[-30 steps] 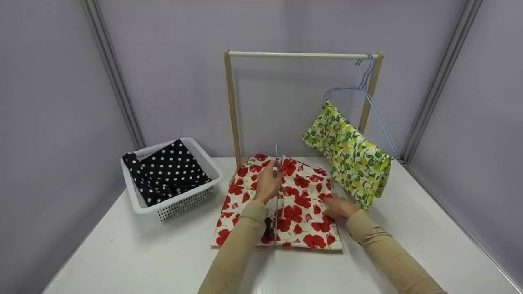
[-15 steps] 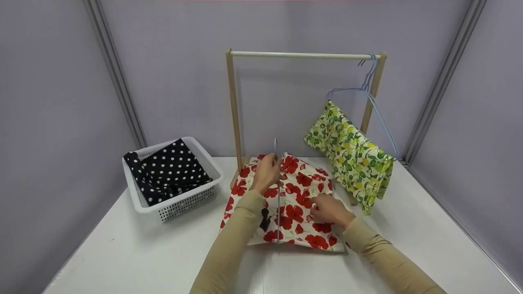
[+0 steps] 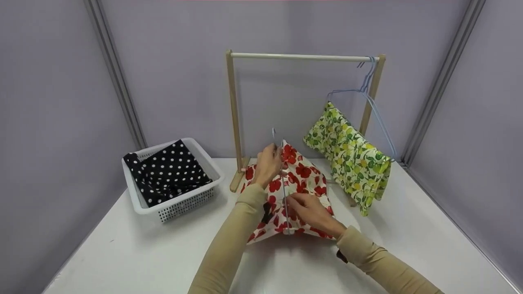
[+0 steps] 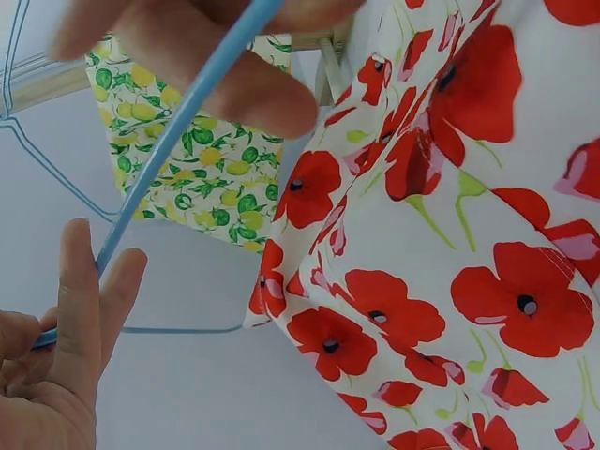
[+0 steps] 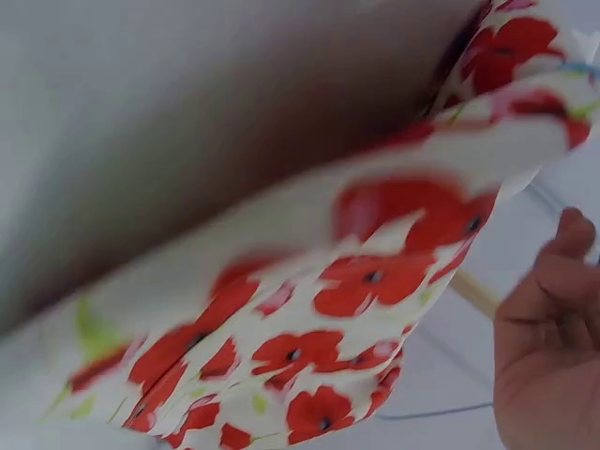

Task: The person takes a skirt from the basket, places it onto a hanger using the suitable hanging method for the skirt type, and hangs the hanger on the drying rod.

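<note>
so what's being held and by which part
The left hand holds the blue hanger just below its hook; whether the right hand grips anything cannot be told.

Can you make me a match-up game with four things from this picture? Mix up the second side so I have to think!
1. Flower cloth
2. Lemon cloth
3. Dotted cloth
4. Basket

A. green and yellow, hanging from the rack
B. white, with little holes
C. red and white, near the left hand and right hand
D. black and white, inside something

Right pairs: 1-C, 2-A, 3-D, 4-B
</note>
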{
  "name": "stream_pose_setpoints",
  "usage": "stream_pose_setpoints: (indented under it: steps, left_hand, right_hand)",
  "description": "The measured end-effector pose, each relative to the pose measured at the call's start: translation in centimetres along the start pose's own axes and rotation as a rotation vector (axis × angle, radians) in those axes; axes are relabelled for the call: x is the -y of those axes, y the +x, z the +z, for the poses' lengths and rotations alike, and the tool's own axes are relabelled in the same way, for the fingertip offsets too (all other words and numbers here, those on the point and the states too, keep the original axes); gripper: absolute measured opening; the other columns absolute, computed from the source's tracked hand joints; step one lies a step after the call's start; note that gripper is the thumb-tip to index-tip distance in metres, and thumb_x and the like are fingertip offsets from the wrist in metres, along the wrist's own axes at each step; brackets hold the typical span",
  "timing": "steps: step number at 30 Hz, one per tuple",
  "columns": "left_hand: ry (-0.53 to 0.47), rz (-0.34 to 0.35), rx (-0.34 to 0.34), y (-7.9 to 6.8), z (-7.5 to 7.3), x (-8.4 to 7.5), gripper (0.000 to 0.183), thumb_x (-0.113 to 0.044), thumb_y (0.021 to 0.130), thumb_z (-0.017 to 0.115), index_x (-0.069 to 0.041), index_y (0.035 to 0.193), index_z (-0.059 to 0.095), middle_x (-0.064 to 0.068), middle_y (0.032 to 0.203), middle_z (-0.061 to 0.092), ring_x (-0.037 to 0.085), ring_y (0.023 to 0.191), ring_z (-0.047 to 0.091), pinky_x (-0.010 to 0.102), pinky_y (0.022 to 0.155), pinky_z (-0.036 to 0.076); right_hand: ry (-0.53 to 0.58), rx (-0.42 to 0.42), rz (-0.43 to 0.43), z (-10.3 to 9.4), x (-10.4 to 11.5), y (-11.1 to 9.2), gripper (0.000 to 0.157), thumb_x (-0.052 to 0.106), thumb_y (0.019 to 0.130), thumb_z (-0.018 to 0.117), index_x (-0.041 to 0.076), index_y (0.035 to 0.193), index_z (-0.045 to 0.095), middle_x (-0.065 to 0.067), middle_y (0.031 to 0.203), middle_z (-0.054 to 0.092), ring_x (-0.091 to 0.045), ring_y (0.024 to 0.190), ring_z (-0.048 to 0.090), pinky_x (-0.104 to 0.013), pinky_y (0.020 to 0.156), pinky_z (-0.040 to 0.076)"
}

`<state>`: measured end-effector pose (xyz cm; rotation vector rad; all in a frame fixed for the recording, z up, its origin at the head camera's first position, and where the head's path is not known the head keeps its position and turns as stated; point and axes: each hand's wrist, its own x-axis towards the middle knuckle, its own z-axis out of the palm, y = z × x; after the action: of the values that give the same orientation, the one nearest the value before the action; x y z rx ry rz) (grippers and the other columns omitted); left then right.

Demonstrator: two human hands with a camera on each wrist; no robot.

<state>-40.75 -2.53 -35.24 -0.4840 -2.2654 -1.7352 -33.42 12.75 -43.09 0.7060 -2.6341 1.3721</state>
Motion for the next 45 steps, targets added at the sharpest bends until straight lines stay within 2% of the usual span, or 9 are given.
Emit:
stream_pose_setpoints:
  steps: [4,9,15,19,26,31,37,41,45]
  left_hand:
    - [0.007,0.018,-0.008,0.0,0.2,0.0,0.020,-0.023,0.098,0.038,-0.010,0.091,0.051,0.015,0.077,0.057,0.014,0.058,0.063,0.031,0.045,0.051]
    - [-0.029,0.022,0.001,-0.2,0.5,0.0,0.021,-0.026,0.097,0.040,-0.011,0.093,0.052,0.010,0.075,0.057,0.015,0.061,0.062,0.033,0.048,0.052]
    - [-0.115,0.064,0.028,-0.6,0.8,-0.2,0.022,-0.021,0.096,0.044,-0.016,0.115,0.056,0.009,0.080,0.063,0.016,0.068,0.063,0.037,0.052,0.053]
    - [-0.056,0.089,0.059,-1.1,0.8,-0.3,0.033,-0.023,0.095,0.046,-0.020,0.128,0.049,0.003,0.088,0.063,0.012,0.073,0.062,0.030,0.053,0.052]
    - [0.094,0.090,0.073,-2.2,0.9,1.0,0.025,-0.026,0.094,0.048,-0.020,0.118,0.055,-0.002,0.093,0.063,0.012,0.075,0.062,0.027,0.055,0.049]
    - [0.153,0.100,0.157,-3.0,0.8,2.3,0.022,-0.026,0.094,0.048,-0.015,0.110,0.059,0.005,0.091,0.064,0.023,0.077,0.062,0.029,0.058,0.049]
    - [0.299,0.157,0.273,-4.4,0.9,3.8,0.024,-0.025,0.094,0.049,-0.010,0.108,0.062,0.001,0.095,0.064,0.012,0.081,0.060,0.026,0.066,0.048]
    - [0.305,0.179,0.350,-5.4,1.2,4.3,0.025,-0.026,0.094,0.048,-0.009,0.107,0.062,0.003,0.098,0.064,0.010,0.083,0.061,0.026,0.068,0.049]
    - [0.328,0.203,0.402,-6.2,1.6,4.5,0.030,-0.032,0.095,0.046,-0.011,0.107,0.063,-0.004,0.094,0.063,0.006,0.080,0.058,0.024,0.069,0.049]
  right_hand:
    - [-0.022,-0.049,-0.024,0.6,0.2,-0.4,0.017,0.030,0.090,0.055,0.019,0.100,0.065,-0.001,0.083,0.064,-0.013,0.069,0.059,-0.031,0.060,0.049]
    - [-0.003,-0.029,-0.021,1.1,0.1,-0.6,0.019,0.027,0.091,0.055,0.010,0.096,0.062,-0.004,0.074,0.062,-0.014,0.059,0.056,-0.028,0.051,0.046]
    - [0.066,-0.027,-0.032,1.3,0.4,-1.2,0.017,0.021,0.095,0.048,0.005,0.098,0.053,-0.011,0.069,0.057,-0.020,0.045,0.051,-0.029,0.038,0.041]
    - [0.141,-0.015,-0.018,0.5,1.9,-2.0,0.018,0.021,0.096,0.043,0.005,0.100,0.051,-0.020,0.070,0.057,-0.022,0.037,0.047,-0.036,0.033,0.041]
    - [0.169,-0.046,0.003,-1.0,3.8,-2.4,0.024,0.023,0.097,0.042,0.000,0.098,0.049,-0.024,0.072,0.055,-0.014,0.034,0.044,-0.041,0.035,0.042]
    - [0.165,-0.104,0.018,-2.1,4.2,-2.2,0.026,0.025,0.097,0.041,0.001,0.098,0.049,-0.024,0.073,0.054,-0.018,0.035,0.044,-0.046,0.038,0.043]
    - [0.224,-0.162,0.056,-3.3,4.2,-1.7,0.020,0.022,0.097,0.040,0.004,0.096,0.048,-0.025,0.075,0.052,-0.014,0.040,0.041,-0.035,0.037,0.042]
    - [0.277,-0.190,0.052,-3.9,3.0,-1.0,0.023,0.020,0.098,0.040,-0.002,0.099,0.047,-0.024,0.074,0.050,-0.013,0.043,0.038,-0.031,0.037,0.037]
    - [0.181,-0.238,0.023,-4.5,1.9,-0.4,0.025,0.027,0.097,0.041,0.003,0.099,0.049,-0.016,0.071,0.053,-0.014,0.043,0.037,-0.029,0.037,0.034]
